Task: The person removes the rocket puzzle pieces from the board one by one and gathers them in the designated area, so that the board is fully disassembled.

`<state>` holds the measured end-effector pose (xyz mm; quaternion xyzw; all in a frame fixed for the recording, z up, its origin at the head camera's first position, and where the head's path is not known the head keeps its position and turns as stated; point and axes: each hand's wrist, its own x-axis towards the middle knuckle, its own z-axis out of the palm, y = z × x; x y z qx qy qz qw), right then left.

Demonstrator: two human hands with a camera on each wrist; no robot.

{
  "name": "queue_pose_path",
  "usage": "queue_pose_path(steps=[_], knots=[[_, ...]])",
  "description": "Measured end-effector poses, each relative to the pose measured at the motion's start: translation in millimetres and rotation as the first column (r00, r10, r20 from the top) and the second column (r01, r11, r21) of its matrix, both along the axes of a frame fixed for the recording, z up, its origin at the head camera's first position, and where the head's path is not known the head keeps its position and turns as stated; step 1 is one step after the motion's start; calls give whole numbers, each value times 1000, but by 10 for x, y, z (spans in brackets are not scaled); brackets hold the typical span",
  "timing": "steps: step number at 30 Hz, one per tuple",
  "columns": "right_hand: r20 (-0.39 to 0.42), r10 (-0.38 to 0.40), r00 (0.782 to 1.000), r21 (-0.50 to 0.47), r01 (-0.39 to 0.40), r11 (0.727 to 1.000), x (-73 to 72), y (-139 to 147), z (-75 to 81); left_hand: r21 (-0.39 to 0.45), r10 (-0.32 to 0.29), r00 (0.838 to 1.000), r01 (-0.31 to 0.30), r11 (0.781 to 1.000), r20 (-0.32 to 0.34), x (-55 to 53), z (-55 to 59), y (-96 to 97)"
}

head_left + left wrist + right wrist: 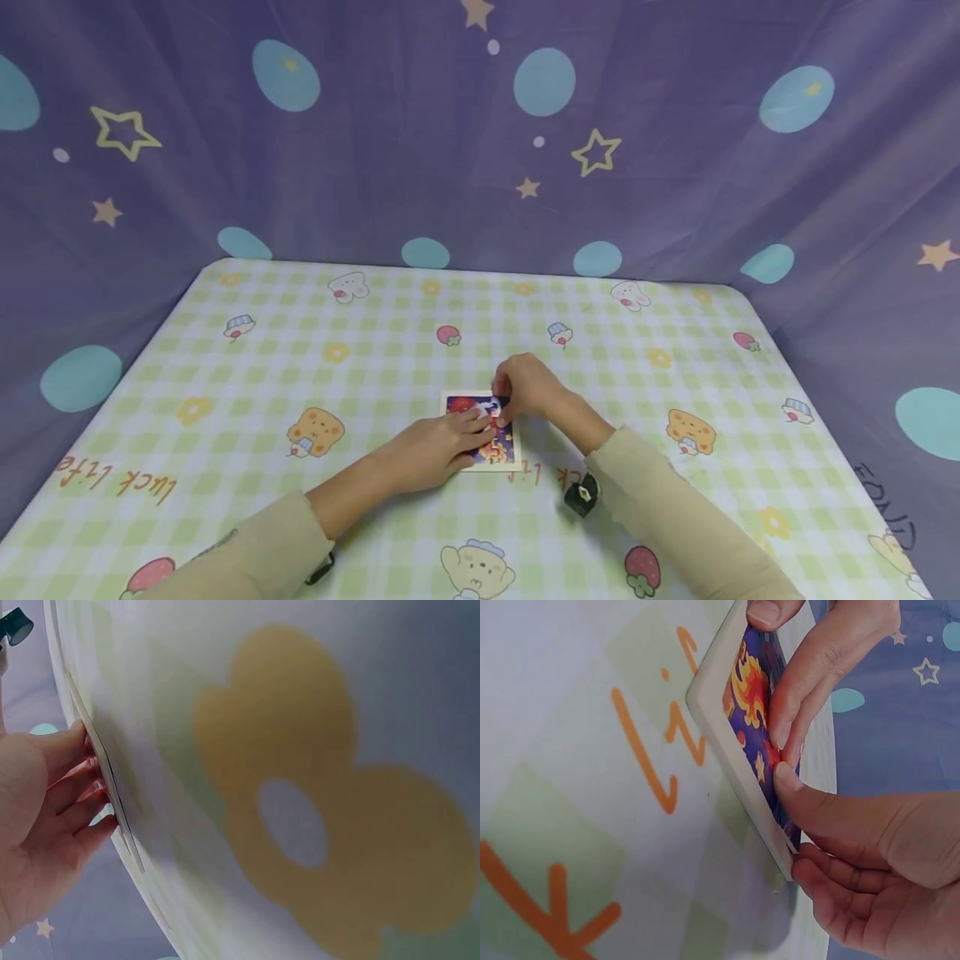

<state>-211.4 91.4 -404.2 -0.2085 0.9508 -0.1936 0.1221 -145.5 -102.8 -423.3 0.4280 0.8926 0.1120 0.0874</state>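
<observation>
A small, flat picture board [495,453] with a cream border and a bright purple, red and yellow print lies on the table. My left hand [429,448] reaches over it from the left, its fairly straight fingers touching the print. At the far right corner, my right hand [534,388] pinches the board's edge. In the right wrist view its thumb [799,791] lies on the print close to the left fingertips, with the other fingers curled against the corner. The left wrist view shows the board [111,784] edge-on beside the left hand [56,802]. Fingers hide part of the print.
A checked tablecloth [300,367] printed with cartoon figures, flowers and lettering covers the table. Behind and beside it hangs a purple curtain [420,142] with stars and blue ovals. Dark wrist devices [582,494] sit by the sleeves.
</observation>
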Motion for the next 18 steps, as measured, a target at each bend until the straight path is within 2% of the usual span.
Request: queue_pose_path(steps=[7,13,18], knots=[[35,-31,999,-99,34,994,29,66,-77,4,1,1000,-1,1000,10,-3,14,23],[33,-52,998,-193,57,979,95,112,-143,-6,10,999,-9,1000,32,0,32,29],[13,-100,995,-220,100,970,141,92,-131,9,19,999,-19,1000,34,-1,50,29]])
